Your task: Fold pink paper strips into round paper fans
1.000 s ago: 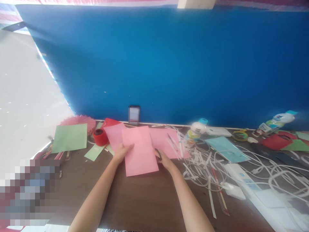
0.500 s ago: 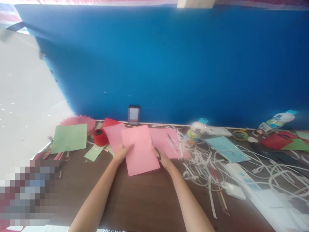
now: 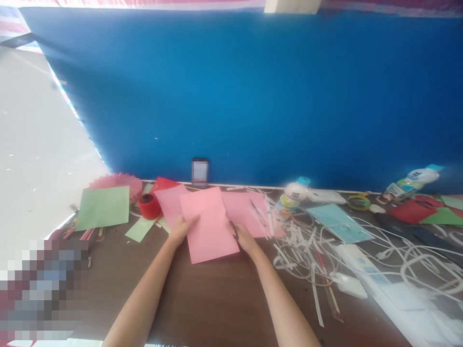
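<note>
A pink sheet of paper (image 3: 208, 229) is held up above the dark tabletop. My left hand (image 3: 182, 229) pinches its left edge, thumb on the front and fingers behind. At the right edge, my right hand (image 3: 243, 237) is closed around scissors (image 3: 234, 229); their dark handle loop shows, while the blades are hidden or too small to make out. Behind the held sheet lies more pink paper (image 3: 249, 207). A red roll (image 3: 149, 206) stands to the left of my left hand, close to small green paper pieces (image 3: 141, 229).
A green sheet (image 3: 103, 207) and a pleated pink paper (image 3: 123, 181) lie at left. A phone (image 3: 200, 172) leans on the blue partition (image 3: 231, 96). Rightward are a bottle (image 3: 292, 195), white paper strips (image 3: 318, 303), tangled cables (image 3: 325, 279), a light-blue packet (image 3: 340, 222) and a power strip (image 3: 365, 270).
My hands, the pink sheet and the scissors stay almost in place. The whole view shifts very slightly.
</note>
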Available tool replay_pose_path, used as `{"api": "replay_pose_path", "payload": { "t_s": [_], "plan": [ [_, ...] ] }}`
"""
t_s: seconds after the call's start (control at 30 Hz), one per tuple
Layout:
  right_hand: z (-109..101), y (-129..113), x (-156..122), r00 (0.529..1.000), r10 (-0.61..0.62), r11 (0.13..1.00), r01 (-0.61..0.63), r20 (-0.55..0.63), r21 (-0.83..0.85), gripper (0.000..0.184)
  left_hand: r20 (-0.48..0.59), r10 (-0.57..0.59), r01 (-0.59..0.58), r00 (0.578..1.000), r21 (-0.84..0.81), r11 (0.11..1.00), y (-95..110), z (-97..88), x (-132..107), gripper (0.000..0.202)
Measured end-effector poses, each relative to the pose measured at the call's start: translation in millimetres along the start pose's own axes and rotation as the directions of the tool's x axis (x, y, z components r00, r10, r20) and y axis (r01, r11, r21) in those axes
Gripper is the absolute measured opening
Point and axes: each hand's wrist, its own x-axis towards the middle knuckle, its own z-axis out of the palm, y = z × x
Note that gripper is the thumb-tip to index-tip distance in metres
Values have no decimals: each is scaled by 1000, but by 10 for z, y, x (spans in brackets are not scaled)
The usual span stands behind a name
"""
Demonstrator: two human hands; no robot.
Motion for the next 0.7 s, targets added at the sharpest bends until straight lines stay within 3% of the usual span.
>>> {"api": "replay_pose_path", "payload": {
  "t_s": [0.4,0.7],
  "plan": [
    [-4,18,7,998,55,997,-56,-10,-55,47,-1,13,-13,1000,26,1000,-37,-39,35,46],
    [-19,-2,-4,1000,7,1000,-6,-27,25,46,67,-52,50,996,25,998,48,20,-58,44]
  ]
}}
